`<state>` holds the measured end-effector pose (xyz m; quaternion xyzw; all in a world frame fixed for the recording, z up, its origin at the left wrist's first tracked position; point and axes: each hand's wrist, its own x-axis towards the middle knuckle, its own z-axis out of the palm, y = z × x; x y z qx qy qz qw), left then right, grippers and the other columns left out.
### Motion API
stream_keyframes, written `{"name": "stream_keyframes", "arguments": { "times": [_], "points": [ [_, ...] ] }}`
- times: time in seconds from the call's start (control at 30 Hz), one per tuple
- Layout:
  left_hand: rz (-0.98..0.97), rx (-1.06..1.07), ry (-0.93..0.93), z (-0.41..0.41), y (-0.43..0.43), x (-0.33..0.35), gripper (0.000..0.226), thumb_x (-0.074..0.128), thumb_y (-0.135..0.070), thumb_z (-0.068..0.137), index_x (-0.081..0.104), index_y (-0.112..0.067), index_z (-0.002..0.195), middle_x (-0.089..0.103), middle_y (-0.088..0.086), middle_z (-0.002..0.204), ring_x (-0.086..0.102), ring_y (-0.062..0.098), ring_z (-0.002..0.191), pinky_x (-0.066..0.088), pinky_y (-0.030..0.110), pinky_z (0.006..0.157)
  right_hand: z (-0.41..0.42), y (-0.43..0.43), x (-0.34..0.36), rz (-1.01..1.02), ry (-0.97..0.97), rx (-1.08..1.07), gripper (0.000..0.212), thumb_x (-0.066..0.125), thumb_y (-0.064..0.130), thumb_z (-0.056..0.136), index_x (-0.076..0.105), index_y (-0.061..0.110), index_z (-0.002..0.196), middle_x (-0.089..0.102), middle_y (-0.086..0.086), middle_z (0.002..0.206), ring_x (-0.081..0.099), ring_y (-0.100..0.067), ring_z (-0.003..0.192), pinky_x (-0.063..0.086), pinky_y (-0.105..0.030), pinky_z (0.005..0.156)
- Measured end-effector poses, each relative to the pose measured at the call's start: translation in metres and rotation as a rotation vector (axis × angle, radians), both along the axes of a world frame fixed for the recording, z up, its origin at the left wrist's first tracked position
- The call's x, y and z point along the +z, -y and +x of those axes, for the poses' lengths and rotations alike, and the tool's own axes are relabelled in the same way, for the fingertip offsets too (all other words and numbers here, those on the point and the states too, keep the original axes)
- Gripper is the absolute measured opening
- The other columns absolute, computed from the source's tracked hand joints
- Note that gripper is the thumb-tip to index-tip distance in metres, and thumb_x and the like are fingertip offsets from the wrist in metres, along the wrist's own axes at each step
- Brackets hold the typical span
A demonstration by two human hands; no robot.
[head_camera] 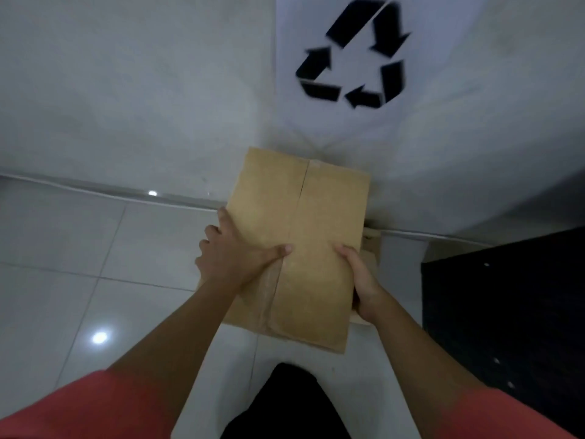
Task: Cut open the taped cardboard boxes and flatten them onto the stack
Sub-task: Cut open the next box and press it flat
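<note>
A flattened brown cardboard box (319,223) is held over the floor at the foot of the wall, its centre seam running away from me. My left hand (234,258) grips its left edge, thumb on top and fingers curled under. My right hand (361,280) grips the right edge, thumb on top. More brown cardboard (370,248) peeks out beneath it on the right, lying on the floor against the wall. No cutter is in view.
A white sheet with a black recycling symbol (354,55) hangs on the grey wall above the cardboard. A dark, black-topped piece of furniture (506,312) stands at the right. White glossy floor tiles (79,248) spread to the left. My dark trouser leg (285,403) is below.
</note>
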<state>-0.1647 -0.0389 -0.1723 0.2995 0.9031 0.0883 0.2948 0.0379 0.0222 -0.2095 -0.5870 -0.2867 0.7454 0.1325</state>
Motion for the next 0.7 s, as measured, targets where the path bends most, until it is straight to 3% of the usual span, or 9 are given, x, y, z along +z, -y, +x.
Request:
{"name": "stream_keyframes", "arguments": {
  "times": [0.07,0.1,0.13,0.2,0.23,0.3,0.47,0.7],
  "points": [
    [0.039,0.001,0.013,0.014,0.001,0.047,0.148,0.059,-0.094,0.033,0.001,-0.025,0.151,0.032,0.018,0.146,0.039,0.04,0.13,0.039,0.055,0.1,0.021,0.001,0.048,0.056,0.019,-0.056,0.079,0.047,0.084,0.07,0.061,0.026,0.122,0.067,-0.005,0.116,0.062,-0.024,0.103,0.048,-0.046,0.095],
    [0.061,-0.002,0.025,0.023,0.001,0.071,0.148,0.059,-0.093,0.035,-0.001,-0.024,0.151,0.029,0.018,0.148,0.037,0.04,0.132,0.037,0.055,0.101,0.034,0.0,0.07,0.09,0.034,-0.067,0.097,0.042,0.094,0.059,0.058,0.027,0.127,0.066,-0.003,0.115,0.061,-0.024,0.104,0.048,-0.047,0.093],
    [0.087,-0.008,0.039,0.032,0.0,0.095,0.148,0.058,-0.093,0.035,-0.002,-0.024,0.152,0.027,0.018,0.15,0.036,0.04,0.133,0.036,0.055,0.102,0.046,0.0,0.092,0.135,0.038,-0.088,0.102,0.037,0.096,0.058,0.058,0.025,0.128,0.068,0.001,0.105,0.06,-0.022,0.097,0.05,-0.044,0.085],
    [0.14,-0.023,0.069,0.053,-0.003,0.143,0.15,0.056,-0.094,0.033,-0.003,-0.024,0.152,0.027,0.017,0.15,0.035,0.04,0.134,0.037,0.055,0.101,0.072,0.0,0.134,0.181,-0.003,-0.149,0.08,0.028,0.08,0.082,0.063,0.018,0.117,0.07,0.008,0.078,0.059,-0.018,0.08,0.047,-0.034,0.071],
    [0.165,-0.029,0.078,0.064,-0.004,0.165,0.15,0.055,-0.094,0.032,-0.003,-0.024,0.152,0.028,0.016,0.149,0.036,0.04,0.134,0.037,0.056,0.101,0.084,0.0,0.156,0.196,-0.027,-0.16,0.067,0.025,0.068,0.091,0.065,0.019,0.114,0.073,0.006,0.079,0.063,-0.019,0.082,0.049,-0.036,0.074],
    [0.208,-0.045,0.083,0.088,-0.006,0.205,0.15,0.056,-0.095,0.032,-0.002,-0.024,0.151,0.03,0.016,0.148,0.037,0.041,0.132,0.037,0.057,0.1,0.106,0.003,0.198,0.239,-0.036,-0.152,0.059,0.028,0.062,0.095,0.064,0.021,0.118,0.073,-0.004,0.101,0.067,-0.024,0.096,0.051,-0.041,0.087],
    [0.307,-0.145,0.129,0.15,-0.007,0.29,0.155,0.05,-0.097,0.026,-0.002,-0.024,0.152,0.029,0.018,0.148,0.037,0.042,0.132,0.038,0.057,0.102,0.167,0.017,0.288,0.356,-0.082,-0.224,0.076,0.031,0.073,0.081,0.062,0.018,0.123,0.071,-0.013,0.107,0.068,-0.029,0.096,0.053,-0.038,0.076],
    [0.456,-0.292,0.101,0.257,-0.016,0.377,0.155,0.048,-0.096,0.029,-0.007,-0.021,0.153,0.019,0.018,0.156,0.031,0.04,0.138,0.035,0.055,0.103,0.28,0.033,0.37,0.426,-0.076,-0.245,0.096,0.037,0.092,0.061,0.061,0.024,0.124,0.067,-0.016,0.115,0.064,-0.034,0.107,0.046,-0.053,0.099]
  ]
}}
